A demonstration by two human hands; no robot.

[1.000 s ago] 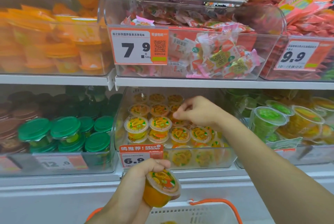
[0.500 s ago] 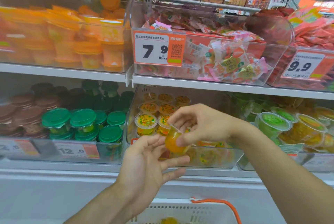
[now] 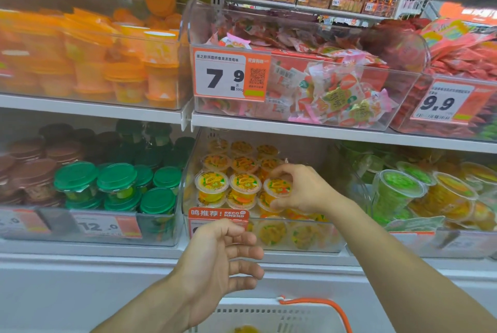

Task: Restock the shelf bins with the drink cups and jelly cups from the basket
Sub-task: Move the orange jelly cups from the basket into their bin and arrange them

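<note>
The shelf bins (image 3: 309, 236) look like clear glossy plastic, pretty reflective at the front edge. Jelly cups (image 3: 212, 187) are see-through plastic with shiny printed foil-ish lids. Drink cups (image 3: 117, 184) have smooth green plastic lids. The basket (image 3: 269, 316) is matt white plastic with an orange handle. Shelf edge (image 3: 322, 131) looks painted metal.

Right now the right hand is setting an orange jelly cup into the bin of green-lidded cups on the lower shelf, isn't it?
Not quite. The head view shows the right hand holding the orange jelly cup over the middle bin of matching orange jelly cups, not the green-lidded cups' bin, which sits to its left. It is on the lower shelf.
</note>
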